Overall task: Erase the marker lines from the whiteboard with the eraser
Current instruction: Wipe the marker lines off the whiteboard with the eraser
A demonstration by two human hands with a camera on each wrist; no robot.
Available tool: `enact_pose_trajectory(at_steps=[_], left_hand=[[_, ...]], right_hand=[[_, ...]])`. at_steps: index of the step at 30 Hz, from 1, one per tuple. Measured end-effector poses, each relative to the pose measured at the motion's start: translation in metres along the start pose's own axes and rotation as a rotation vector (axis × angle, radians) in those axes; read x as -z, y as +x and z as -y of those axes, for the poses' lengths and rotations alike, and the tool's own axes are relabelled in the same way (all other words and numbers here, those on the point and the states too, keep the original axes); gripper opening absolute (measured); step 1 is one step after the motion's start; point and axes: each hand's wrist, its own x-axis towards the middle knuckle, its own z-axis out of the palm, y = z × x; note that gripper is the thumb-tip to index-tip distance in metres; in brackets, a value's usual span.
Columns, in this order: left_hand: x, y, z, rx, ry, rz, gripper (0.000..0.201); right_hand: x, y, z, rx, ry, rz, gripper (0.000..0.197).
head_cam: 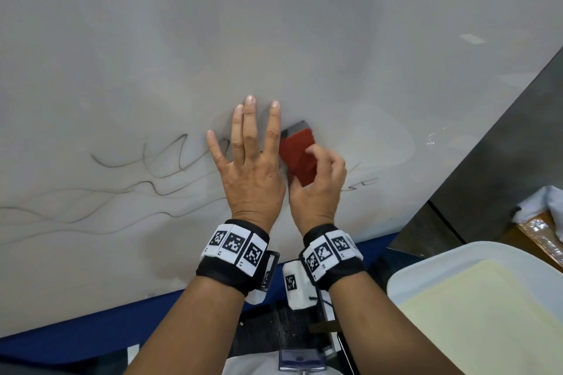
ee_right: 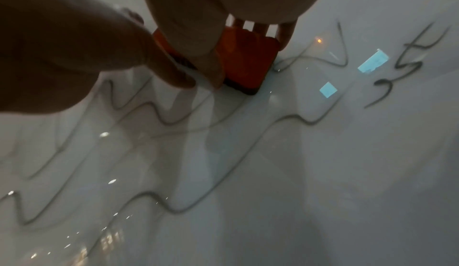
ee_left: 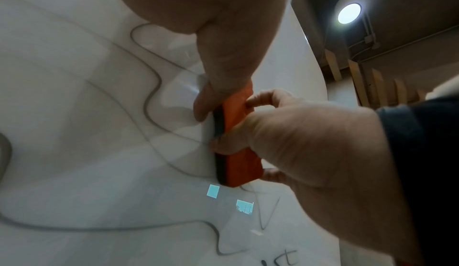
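Head view shows the person leaning over the whiteboard [head_cam: 274, 24], which lies flat with its blue edge toward them. Their right hand [head_cam: 316, 189] pinches the red eraser [head_cam: 297, 155] between thumb and curled fingers, felt face down on the board; the left wrist view confirms the dark felt edge touching the surface. The left hand [head_cam: 248, 167] lies flat just beside the eraser, fingers straight and spread, pressing the board down and holding nothing.

Everything turns on where the marker lines [head_cam: 128, 189] lie from the eraser. Most of the wavy strokes run off to its left, passing under and beyond the flat left hand, while a short scribble [head_cam: 362, 183] sits just to its right and nearer the person. The eraser's long axis points away from the person, tilted slightly left, so it stands roughly crosswise to the strokes, which I judge suits a sideways sweep. The left hand blocks that leftward path and would probably need to shift first.

Beside the board's near right corner sits a white tray [head_cam: 475, 256].
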Motion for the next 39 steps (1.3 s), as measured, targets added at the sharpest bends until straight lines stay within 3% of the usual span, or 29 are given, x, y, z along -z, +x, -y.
enact_pose_trajectory(at_steps=[6,12,17,21,23,31,39], left_hand=[[-0.001,-0.002,0.005,-0.013,0.015,0.022,0.106],[0.002,-0.001,0.004,-0.011,-0.006,-0.007,0.093],[0.002,-0.002,0.006,-0.006,0.028,0.031,0.105],[0.011,-0.001,0.006,0.017,0.002,0.028,0.090],[0.013,-0.003,0.009,0.053,0.019,0.038,0.093],[0.020,-0.010,0.040,0.106,0.090,0.103,0.107],[0.018,-0.013,0.056,0.033,0.097,0.070,0.107]], right_hand=[[0.003,0.013,0.000,-0.087,0.065,-0.111,0.065],[-0.003,-0.006,0.003,-0.008,0.004,0.027,0.062],[0.005,0.016,-0.004,-0.063,0.096,-0.080,0.064],[-0.010,-0.004,0.008,-0.016,0.111,0.044,0.063],[-0.013,-0.008,0.007,0.049,0.092,0.099,0.060],[-0.023,-0.007,0.021,-0.054,0.172,-0.042,0.061],[-0.025,-0.009,0.030,0.028,0.140,-0.051,0.060]])
